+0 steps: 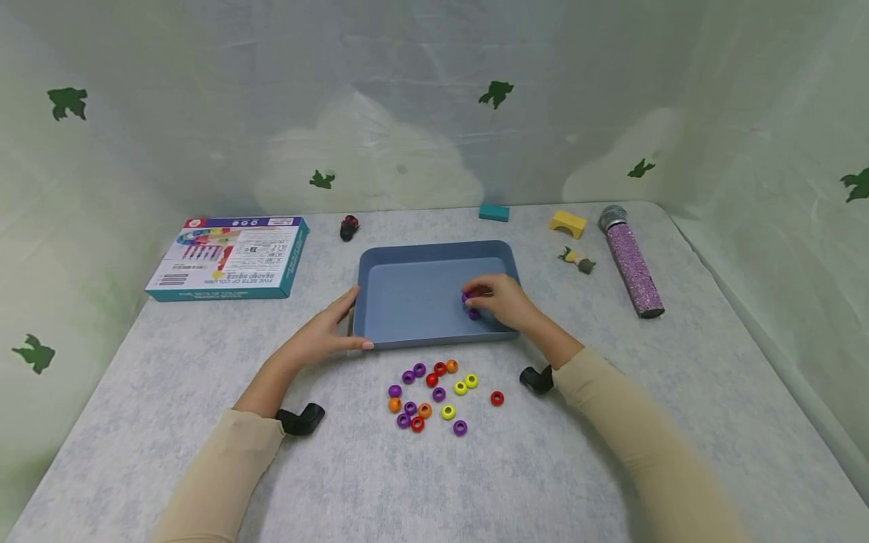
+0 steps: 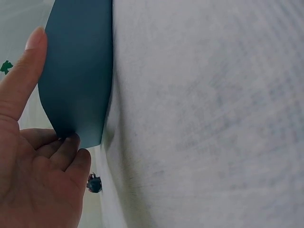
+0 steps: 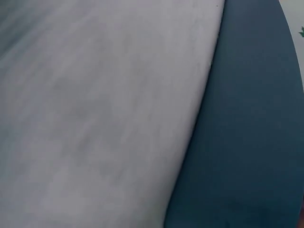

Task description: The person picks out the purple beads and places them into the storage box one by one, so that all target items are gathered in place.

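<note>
A blue-grey tray lies on the table between both hands. My left hand rests against its near left corner, thumb along the front wall and fingers at the left side. In the left wrist view, the thumb and fingertips touch the tray wall. Over the tray's right part, my right hand pinches a purple bead between thumb and fingers. Another purple bead shows just below the fingertips. The right wrist view shows mostly the tray wall, with the hand nearly out of frame.
Several purple, red, orange and yellow beads lie loose before the tray. A boxed bead set stands back left. Behind are a small dark red toy, a teal block, a yellow arch block, a small figure and a glittery microphone.
</note>
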A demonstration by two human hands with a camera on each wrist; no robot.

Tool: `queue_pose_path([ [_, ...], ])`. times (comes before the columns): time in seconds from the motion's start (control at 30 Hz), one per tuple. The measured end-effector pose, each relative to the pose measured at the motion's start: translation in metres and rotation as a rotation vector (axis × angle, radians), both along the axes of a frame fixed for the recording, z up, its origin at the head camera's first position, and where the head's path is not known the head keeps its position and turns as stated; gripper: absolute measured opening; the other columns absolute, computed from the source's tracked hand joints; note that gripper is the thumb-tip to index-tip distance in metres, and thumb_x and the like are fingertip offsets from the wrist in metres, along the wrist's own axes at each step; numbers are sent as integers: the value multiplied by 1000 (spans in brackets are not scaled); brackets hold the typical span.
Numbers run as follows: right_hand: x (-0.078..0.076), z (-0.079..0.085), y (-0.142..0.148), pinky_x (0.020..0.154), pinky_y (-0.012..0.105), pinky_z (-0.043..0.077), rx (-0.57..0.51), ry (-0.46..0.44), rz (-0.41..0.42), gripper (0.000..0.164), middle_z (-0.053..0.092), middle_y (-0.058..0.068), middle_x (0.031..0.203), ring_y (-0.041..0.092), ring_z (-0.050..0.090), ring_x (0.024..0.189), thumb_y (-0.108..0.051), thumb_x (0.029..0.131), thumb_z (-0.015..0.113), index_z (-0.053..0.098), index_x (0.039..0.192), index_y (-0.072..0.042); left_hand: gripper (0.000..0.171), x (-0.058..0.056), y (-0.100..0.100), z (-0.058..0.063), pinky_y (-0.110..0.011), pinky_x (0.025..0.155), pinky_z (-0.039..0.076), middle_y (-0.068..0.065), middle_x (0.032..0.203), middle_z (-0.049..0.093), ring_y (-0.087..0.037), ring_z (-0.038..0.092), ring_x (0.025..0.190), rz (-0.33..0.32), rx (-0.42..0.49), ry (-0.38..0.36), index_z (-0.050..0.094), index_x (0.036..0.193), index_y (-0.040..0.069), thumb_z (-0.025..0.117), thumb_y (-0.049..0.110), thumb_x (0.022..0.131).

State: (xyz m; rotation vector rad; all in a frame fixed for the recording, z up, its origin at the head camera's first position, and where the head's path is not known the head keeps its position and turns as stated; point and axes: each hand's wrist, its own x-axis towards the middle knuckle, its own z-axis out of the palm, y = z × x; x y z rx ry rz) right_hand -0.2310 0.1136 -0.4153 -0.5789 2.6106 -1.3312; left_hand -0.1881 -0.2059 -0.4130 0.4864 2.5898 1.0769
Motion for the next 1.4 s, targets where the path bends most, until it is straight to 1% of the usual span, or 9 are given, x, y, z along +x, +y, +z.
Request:
queue_pose_path([
  [0.13,-1,-2,-7,74,25,43,32,-20,9,20,58,0,88,10,53,81,-12,76,59,61,95,-7,101,0,0,-1,-41,96,15,-2,137,2,-20,8,123,0,2,1,1,134,15,65,45,63],
  [0.4,3,-4,-14,69,23,43,172,50,46,16,58,-2,86,8,52,79,-10,75,60,62,91,-9,101,1,-1,-1,-42,96,15,-2,137,1,-21,8,122,1,12,-10,0,134,15,65,46,63],
  [0.57,4,-2,-13,69,24,43,145,38,39,20,57,-3,90,8,52,82,-13,75,60,61,95,-10,101,1,-1,-1,-41,96,16,-1,137,1,-21,8,122,2,7,-5,0,134,16,65,46,63],
  [0.7,13,6,-10,75,26,42,31,51,78,29,55,0,99,11,50,90,-19,76,59,57,102,-8,101,0,-1,-1,-41,96,15,-1,137,1,-21,8,123,1,8,-4,0,134,15,65,45,63],
  [0.83,35,15,-5,78,32,41,-110,128,161,36,53,7,102,20,50,93,-25,75,59,54,105,-6,100,0,-1,0,-41,96,15,-1,137,1,-21,8,123,0,5,-5,0,134,15,65,44,64],
  [0.97,67,23,0,78,35,41,-193,171,227,35,53,3,100,19,50,92,-21,73,61,53,105,-8,100,1,0,1,-42,96,15,-1,137,1,-21,8,123,1,5,-6,0,134,15,65,44,64],
  [1.13,110,37,2,77,36,41,-247,114,290,33,53,4,99,14,50,90,-6,72,62,52,104,-3,101,1,0,1,-42,96,15,-1,137,1,-21,8,123,3,3,-8,0,134,15,65,44,64],
  [1.2,124,40,1,76,36,42,-248,76,324,33,53,7,98,18,51,89,-3,72,62,52,103,-1,101,1,1,1,-42,96,15,-1,137,1,-20,7,123,2,4,-10,0,134,14,65,44,64],
  [1.4,147,32,-2,69,33,44,-185,-51,356,30,55,12,95,25,53,84,-3,71,63,54,99,-1,100,2,2,3,-42,96,15,-2,137,1,-21,8,123,8,0,-16,0,134,14,66,43,64],
])
